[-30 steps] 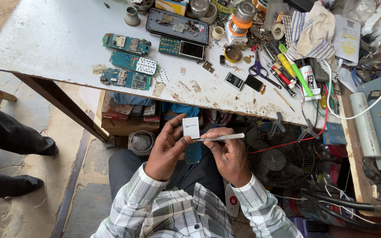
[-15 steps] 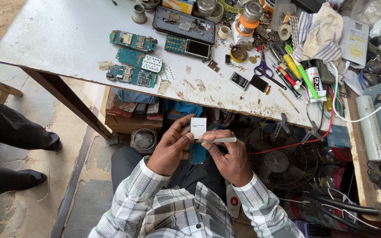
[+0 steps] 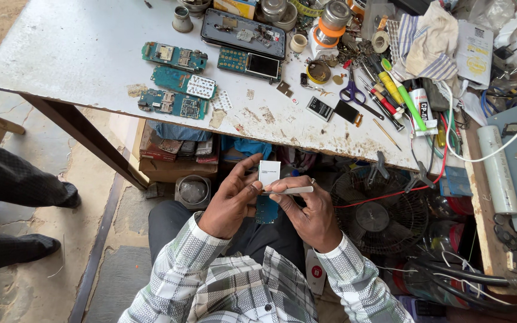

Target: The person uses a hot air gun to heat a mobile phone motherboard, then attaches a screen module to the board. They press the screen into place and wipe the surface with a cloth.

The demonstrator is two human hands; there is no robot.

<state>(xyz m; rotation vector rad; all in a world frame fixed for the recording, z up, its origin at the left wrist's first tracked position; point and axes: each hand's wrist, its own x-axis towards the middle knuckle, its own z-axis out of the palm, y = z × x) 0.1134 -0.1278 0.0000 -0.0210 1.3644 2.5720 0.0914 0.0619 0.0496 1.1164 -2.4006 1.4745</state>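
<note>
Seen from above, a seated person in a checked shirt works below the near edge of a scuffed white table (image 3: 79,54). The left hand (image 3: 230,203) curls its fingers around a small white rectangular block (image 3: 268,172), pinching it upright at the twelve o'clock side of the hands. The right hand (image 3: 309,210), palm down, grips a slim flat silver tool (image 3: 291,191) lying level, its tip touching the block's lower edge. A teal circuit board (image 3: 267,210) rests on the lap beneath both hands. At eleven o'clock on the table lie three green circuit boards (image 3: 175,81). At three o'clock, a round black wire-guard fan (image 3: 381,215) stands on the floor
</note>
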